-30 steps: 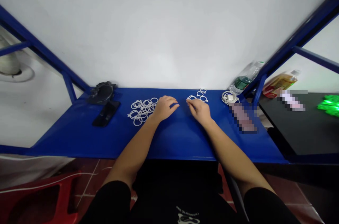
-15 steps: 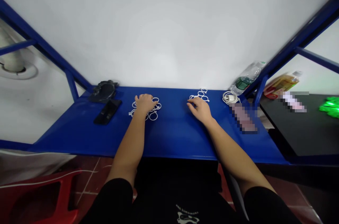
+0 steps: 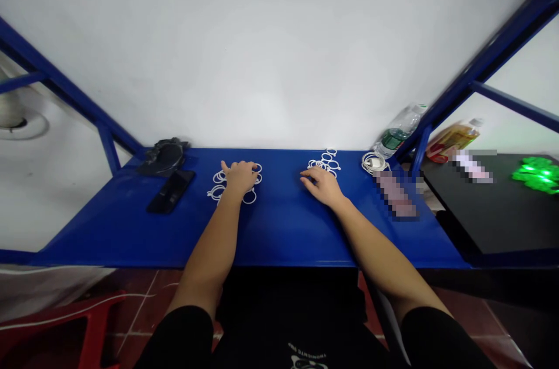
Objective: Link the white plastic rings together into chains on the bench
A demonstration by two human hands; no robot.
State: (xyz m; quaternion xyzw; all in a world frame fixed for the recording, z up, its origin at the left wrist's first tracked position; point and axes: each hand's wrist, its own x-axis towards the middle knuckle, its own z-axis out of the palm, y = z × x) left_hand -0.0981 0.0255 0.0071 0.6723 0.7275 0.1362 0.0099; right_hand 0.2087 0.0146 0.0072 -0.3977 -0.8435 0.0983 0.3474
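My left hand (image 3: 240, 178) lies palm down over a loose pile of thin white plastic rings with small tabs (image 3: 216, 192), its fingers spread. The hand hides the middle of that pile, and rings show on both sides of it. To the right, my right hand (image 3: 324, 185) rests at the near edge of a smaller group of similar white rings (image 3: 326, 157). Its thumb stands apart from the fingers, and no ring shows between them. Both groups lie on the blue tabletop (image 3: 279, 229).
Left of the rings are a black phone (image 3: 170, 192) and a dark crumpled item (image 3: 165, 156). On the right lie a coiled white cable with charger (image 3: 374, 163), a clear bottle (image 3: 399, 131) and a blurred-out object (image 3: 396, 193). A white wall (image 3: 279, 66) and blue frame bars (image 3: 421, 151) border the table.
The view has shifted slightly. My left hand has moved a little to the right over its pile, uncovering more rings on the left. My right hand has barely moved; more of its rings show.
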